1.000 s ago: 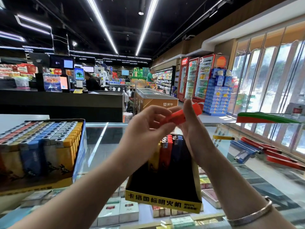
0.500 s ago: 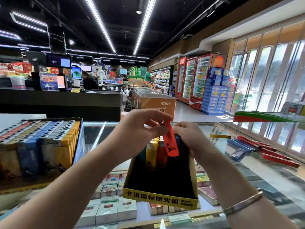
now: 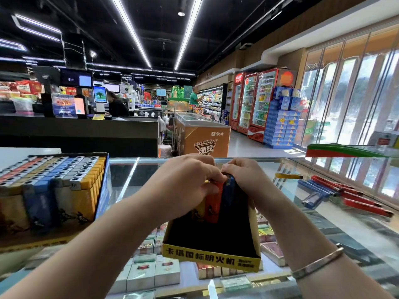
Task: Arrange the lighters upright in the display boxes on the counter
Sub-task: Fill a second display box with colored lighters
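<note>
A black and yellow display box (image 3: pixel 210 254) stands on the glass counter (image 3: pixel 323 223) in front of me. At its far end a few lighters stand upright: yellow, orange-red (image 3: pixel 213 201) and blue (image 3: pixel 228 190). My left hand (image 3: pixel 183 182) curls over the tops of the yellow and orange-red lighters, fingers pinching the orange-red one's top. My right hand (image 3: pixel 244 175) sits beside it, fingertips curled on the lighter tops at the blue one. A second box (image 3: pixel 54 190), packed with upright lighters, stands at the left.
Loose red, blue and yellow lighters (image 3: pixel 336 190) lie on the glass at the right. Cigarette packs (image 3: pixel 151 270) show under the glass. A red and green object (image 3: pixel 341 149) lies at the counter's far right edge. The shop aisle lies beyond.
Both hands carried the orange-red lighter down from chest height, turned it upright and lowered it into the box among the other lighters. The hands now sit on the lighter tops.
</note>
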`<state>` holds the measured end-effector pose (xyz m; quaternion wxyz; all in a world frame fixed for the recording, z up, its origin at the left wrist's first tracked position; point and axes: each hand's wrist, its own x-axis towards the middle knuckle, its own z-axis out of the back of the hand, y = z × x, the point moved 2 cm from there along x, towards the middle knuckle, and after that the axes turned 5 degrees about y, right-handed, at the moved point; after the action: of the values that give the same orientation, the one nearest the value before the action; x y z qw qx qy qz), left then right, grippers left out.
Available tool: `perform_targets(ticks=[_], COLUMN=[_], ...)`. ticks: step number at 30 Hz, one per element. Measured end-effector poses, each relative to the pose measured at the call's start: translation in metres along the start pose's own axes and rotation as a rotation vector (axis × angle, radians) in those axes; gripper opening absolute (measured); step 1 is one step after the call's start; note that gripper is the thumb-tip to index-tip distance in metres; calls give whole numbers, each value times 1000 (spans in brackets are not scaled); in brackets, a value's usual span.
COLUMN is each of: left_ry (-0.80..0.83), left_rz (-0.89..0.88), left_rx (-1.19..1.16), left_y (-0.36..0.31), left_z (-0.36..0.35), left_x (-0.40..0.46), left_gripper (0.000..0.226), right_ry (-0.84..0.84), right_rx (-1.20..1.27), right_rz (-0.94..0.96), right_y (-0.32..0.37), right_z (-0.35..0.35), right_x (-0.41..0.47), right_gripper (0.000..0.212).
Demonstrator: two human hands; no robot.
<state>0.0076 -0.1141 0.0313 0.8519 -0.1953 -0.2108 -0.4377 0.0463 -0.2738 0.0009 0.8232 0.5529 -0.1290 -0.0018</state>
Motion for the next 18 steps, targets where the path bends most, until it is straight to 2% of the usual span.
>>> perform_targets(ticks=[9,18], left_ry=[64,52], left_rz=[-59,18], left_rx=[141,-50], left_y=[-3,7], left_z=[3,-3], left_x=[1,0], left_gripper=[25,26], right_ry=[-11,-7], right_rx=[32,37], right_rz=[19,37], right_y=[-5,-6], right_z=[-1,-1], right_x=[4,4], right_gripper=[21,23])
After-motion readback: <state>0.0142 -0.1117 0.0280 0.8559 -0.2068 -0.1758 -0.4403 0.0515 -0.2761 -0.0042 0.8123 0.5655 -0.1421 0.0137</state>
